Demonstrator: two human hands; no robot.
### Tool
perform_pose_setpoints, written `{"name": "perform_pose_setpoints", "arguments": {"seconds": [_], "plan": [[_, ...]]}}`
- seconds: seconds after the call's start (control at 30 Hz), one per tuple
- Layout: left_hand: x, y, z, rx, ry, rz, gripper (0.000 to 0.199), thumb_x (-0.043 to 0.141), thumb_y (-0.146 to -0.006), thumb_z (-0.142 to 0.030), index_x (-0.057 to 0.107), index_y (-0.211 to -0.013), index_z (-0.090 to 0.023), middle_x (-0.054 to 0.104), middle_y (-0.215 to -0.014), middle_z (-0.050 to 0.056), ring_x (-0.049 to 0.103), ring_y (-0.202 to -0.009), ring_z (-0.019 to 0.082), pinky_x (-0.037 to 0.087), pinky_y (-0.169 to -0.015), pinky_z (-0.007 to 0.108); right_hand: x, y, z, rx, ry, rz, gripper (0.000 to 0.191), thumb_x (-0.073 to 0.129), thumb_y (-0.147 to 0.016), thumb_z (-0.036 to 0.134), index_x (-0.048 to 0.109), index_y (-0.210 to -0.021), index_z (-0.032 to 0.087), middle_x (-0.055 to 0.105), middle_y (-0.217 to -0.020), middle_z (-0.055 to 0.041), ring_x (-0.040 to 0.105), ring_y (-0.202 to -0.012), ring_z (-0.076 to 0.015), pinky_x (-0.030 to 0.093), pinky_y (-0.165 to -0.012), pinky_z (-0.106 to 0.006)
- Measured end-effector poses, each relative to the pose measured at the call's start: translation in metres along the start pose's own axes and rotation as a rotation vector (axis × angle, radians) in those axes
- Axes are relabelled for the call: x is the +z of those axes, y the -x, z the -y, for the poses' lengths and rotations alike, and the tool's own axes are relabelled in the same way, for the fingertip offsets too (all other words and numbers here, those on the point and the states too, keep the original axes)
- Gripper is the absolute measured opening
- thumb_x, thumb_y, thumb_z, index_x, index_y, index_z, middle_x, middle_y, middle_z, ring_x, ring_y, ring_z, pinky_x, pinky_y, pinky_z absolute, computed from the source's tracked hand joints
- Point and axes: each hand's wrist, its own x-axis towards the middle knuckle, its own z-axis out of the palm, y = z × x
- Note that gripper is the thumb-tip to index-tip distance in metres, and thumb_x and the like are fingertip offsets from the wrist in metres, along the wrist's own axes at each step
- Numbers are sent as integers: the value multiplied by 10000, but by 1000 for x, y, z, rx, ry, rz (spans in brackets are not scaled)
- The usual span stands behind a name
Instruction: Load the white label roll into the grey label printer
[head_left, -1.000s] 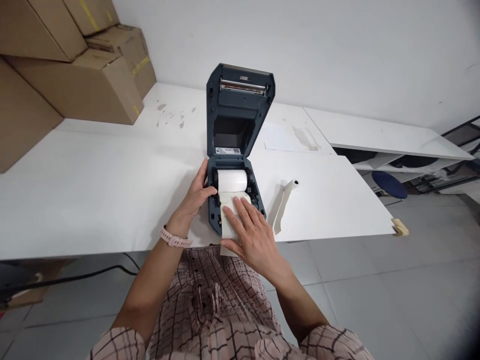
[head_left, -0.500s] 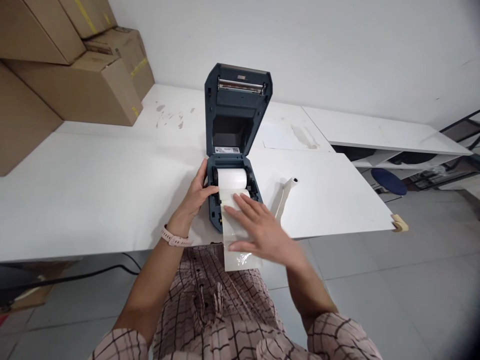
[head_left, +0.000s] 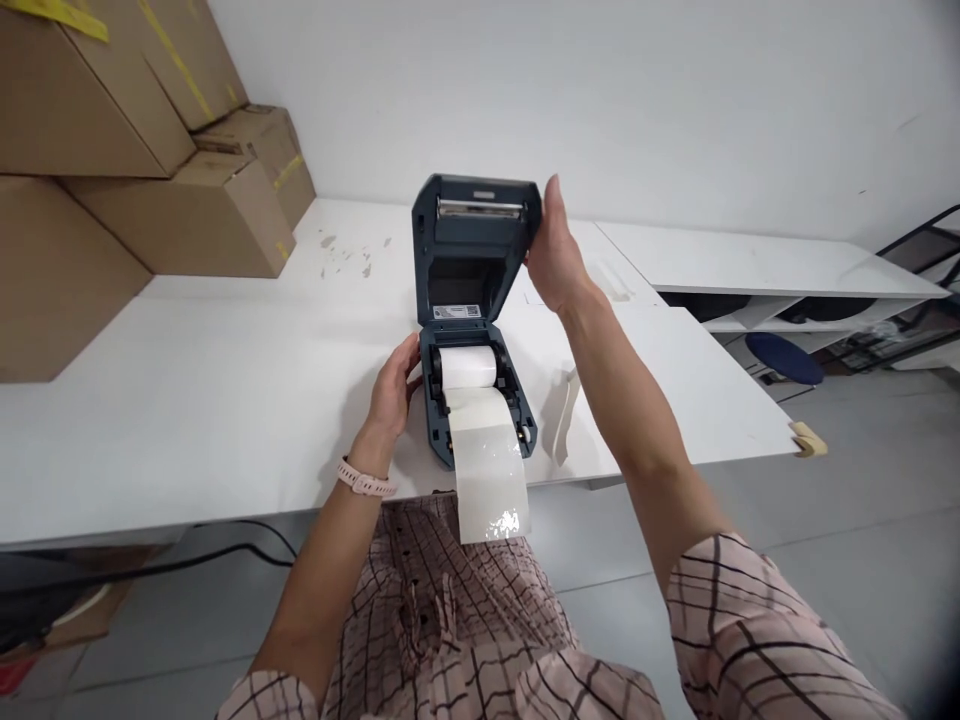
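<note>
A dark grey label printer [head_left: 439, 440] stands at the table's front edge with its lid [head_left: 472, 235] raised. A roll of white labels [head_left: 469, 367] sits in it between two black holders. From the roll a label strip [head_left: 491, 480] runs forward over the printer's front and hangs past the table edge, its end glossy. My left hand [head_left: 391, 390] lies against the printer's left side, fingers slightly apart. My right hand [head_left: 556, 250] is at the lid's upper right edge, holding it; part of its fingers is hidden behind the lid.
A curled paper piece [head_left: 568, 415] lies right of the printer, partly behind my right forearm. Cardboard boxes [head_left: 187, 215] are stacked at the back left. The white table [head_left: 187, 400] meets a wall behind. A blue stool [head_left: 784, 358] stands at the right.
My right hand has left the label strip and moved up to the lid. The left thumb has come off the strip's edge to the printer's outer side. The view has shifted slightly.
</note>
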Motion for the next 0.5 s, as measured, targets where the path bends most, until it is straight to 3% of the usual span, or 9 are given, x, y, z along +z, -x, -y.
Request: {"name": "perform_pose_setpoints", "arguments": {"seconds": [0.13, 0.2, 0.27, 0.3, 0.37, 0.5], "plan": [[-2, -2, 0, -50, 135, -145, 688, 572, -906, -593, 589, -1497, -241, 592, -1606, 105, 476, -1543, 361, 429, -1224, 535, 6, 93, 32, 106, -441, -34, 823, 112, -1036, 792, 683, -1379, 308, 729, -1388, -41, 618, -1393, -286, 441, -1258, -509], [-3, -4, 0, -38, 169, -168, 674, 595, -892, -607, 620, -1456, -239, 608, -1584, 123, 497, -1527, 361, 434, -1225, 536, 11, 145, 38, 141, -427, -23, 693, 260, -1031, 806, 732, -1309, 381, 689, -1469, 15, 543, -1483, -297, 378, -1302, -557], [-3, -2, 0, 5, 162, -166, 675, 620, -885, -633, 629, -1446, -257, 591, -1597, 118, 473, -1547, 355, 400, -1259, 545, 20, 186, 36, 176, -326, -25, 437, 583, -998, 695, 725, -1323, 439, 608, -1572, 65, 416, -1587, -285, 265, -1361, -553], [-2, 1, 1, 42, 140, -165, 683, 636, -883, -643, 623, -1455, -272, 568, -1621, 107, 443, -1569, 349, 366, -1285, 549, 25, 201, 33, 218, -318, -54, 439, 686, -968, 626, 690, -1374, 460, 553, -1627, 78, 367, -1617, -279, 228, -1375, -551], [1, 13, 1, 106, 77, -159, 716, 678, -872, -656, 593, -1491, -307, 493, -1685, 76, 354, -1622, 340, 290, -1333, 552, 37, 220, 27, 361, -404, -133, 644, 779, -910, 571, 564, -1510, 480, 448, -1710, 68, 321, -1642, -284, 237, -1370, -568], [15, 56, 4, 88, -40, -72, 894, 754, -856, -652, 416, -1634, -371, 281, -1799, 29, 186, -1684, 350, 271, -1357, 537, 55, 231, 17, 631, -677, -140, 910, 762, -843, 671, 405, -1636, 401, 450, -1717, -11, 450, -1572, -350, 405, -1287, -601]]}}
